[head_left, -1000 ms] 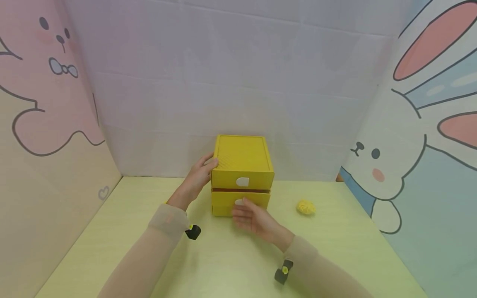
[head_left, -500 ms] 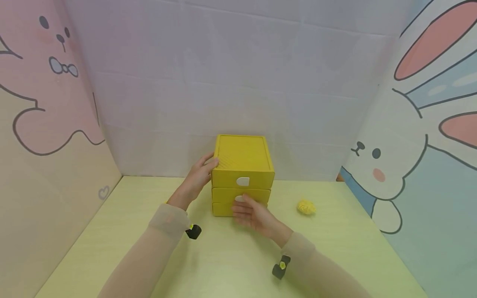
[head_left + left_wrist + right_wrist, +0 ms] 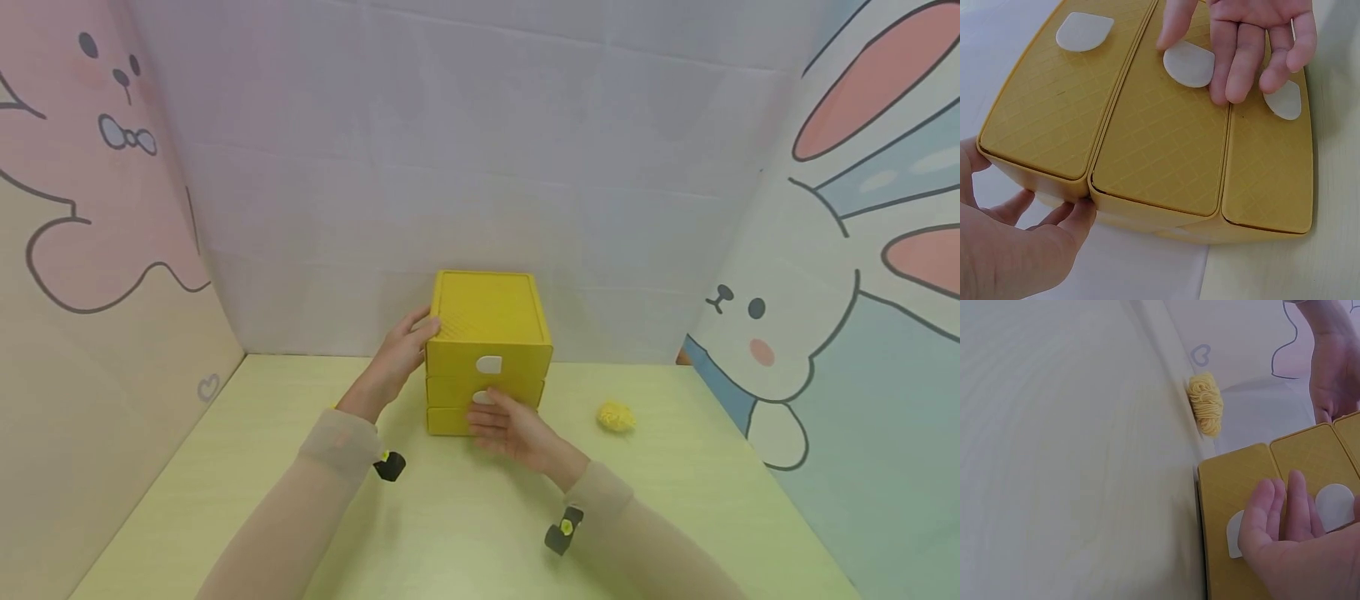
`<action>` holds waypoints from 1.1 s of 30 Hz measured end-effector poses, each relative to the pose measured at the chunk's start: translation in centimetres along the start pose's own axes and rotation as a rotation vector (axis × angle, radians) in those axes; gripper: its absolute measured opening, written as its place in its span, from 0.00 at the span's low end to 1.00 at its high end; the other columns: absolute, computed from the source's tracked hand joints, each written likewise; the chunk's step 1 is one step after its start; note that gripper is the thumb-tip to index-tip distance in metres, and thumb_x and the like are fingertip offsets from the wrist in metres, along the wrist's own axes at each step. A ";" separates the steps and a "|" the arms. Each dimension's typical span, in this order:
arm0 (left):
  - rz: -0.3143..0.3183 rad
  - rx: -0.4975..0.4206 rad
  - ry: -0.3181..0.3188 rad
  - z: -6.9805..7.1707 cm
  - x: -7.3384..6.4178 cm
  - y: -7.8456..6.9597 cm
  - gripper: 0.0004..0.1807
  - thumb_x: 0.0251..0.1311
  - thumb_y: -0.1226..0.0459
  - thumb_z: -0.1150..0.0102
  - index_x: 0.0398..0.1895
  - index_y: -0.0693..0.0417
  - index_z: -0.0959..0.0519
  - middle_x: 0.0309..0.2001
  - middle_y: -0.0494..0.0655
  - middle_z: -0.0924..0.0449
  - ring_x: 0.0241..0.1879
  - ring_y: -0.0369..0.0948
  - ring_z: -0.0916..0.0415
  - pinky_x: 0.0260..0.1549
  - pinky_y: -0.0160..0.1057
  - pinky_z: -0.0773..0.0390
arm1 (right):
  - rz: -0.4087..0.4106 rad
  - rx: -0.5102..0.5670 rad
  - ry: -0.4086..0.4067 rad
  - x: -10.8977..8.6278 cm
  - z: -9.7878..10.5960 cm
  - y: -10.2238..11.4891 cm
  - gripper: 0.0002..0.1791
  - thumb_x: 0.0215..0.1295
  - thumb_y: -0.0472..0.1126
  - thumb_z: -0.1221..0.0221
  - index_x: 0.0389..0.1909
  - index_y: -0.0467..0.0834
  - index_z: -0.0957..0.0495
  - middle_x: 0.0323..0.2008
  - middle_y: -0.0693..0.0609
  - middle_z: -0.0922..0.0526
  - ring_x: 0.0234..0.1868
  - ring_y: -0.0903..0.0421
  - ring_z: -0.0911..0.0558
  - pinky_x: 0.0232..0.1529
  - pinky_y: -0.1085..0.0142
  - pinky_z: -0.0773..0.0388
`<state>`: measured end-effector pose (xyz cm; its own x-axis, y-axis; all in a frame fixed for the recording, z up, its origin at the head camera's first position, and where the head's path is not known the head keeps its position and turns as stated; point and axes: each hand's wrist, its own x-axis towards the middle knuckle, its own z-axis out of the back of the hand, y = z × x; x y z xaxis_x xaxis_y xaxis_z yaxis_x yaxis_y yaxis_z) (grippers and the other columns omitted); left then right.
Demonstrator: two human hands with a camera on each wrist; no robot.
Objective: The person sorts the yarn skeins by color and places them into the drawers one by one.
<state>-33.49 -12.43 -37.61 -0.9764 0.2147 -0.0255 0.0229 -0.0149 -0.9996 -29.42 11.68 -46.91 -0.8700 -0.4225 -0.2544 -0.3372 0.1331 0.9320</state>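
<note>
A yellow cabinet with three stacked drawers (image 3: 491, 304) stands against the back wall, each drawer bearing a white tab. All drawer fronts look closed. My left hand (image 3: 393, 358) holds the cabinet's upper left side, thumb at the top edge and fingers against the side wall (image 3: 1022, 250). In front of the middle drawer (image 3: 1160, 150) is my right hand (image 3: 521, 433), its thumb at that drawer's white tab (image 3: 1189, 64). The other right fingers extend loosely below the tab, over the lower drawer. Part of the bottom drawer's tab (image 3: 1285, 100) is covered by them.
A yellow lump like bundled yarn (image 3: 616, 417) lies on the table (image 3: 675, 500) right of the cabinet. Another yellow yarn bundle (image 3: 1207, 405) lies at the left, mostly hidden behind my left wrist in the head view. Printed side walls (image 3: 885, 400) flank the table.
The middle drawer, pulled forward with a gap above it a second ago, has slid back into the cabinet. My right hand moved slightly forward with it; the left hand stayed put.
</note>
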 end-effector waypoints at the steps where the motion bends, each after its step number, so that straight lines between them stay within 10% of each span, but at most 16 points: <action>1: -0.002 0.002 0.002 0.0 0.0 0.0 0.39 0.81 0.45 0.49 0.87 0.43 0.49 0.83 0.50 0.44 0.82 0.52 0.45 0.82 0.55 0.45 | 0.004 -0.003 0.004 0.0 0.0 0.0 0.39 0.84 0.60 0.51 0.75 0.30 0.33 0.71 0.33 0.24 0.73 0.36 0.26 0.72 0.49 0.25; 33: 0.002 -0.002 -0.001 0.1 0.3 0.3 0.38 0.81 0.45 0.49 0.87 0.39 0.48 0.83 0.49 0.43 0.81 0.53 0.44 0.82 0.56 0.45 | -0.099 -0.051 0.025 -2.7 4.4 -2.4 0.34 0.84 0.51 0.50 0.74 0.25 0.37 0.67 0.27 0.25 0.60 0.40 0.16 0.65 0.50 0.18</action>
<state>-33.77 -12.52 -37.92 -0.9765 0.2140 -0.0275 0.0252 -0.0134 -0.9996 -27.81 16.40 -49.63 -0.8240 -0.4533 -0.3400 -0.4016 0.0439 0.9148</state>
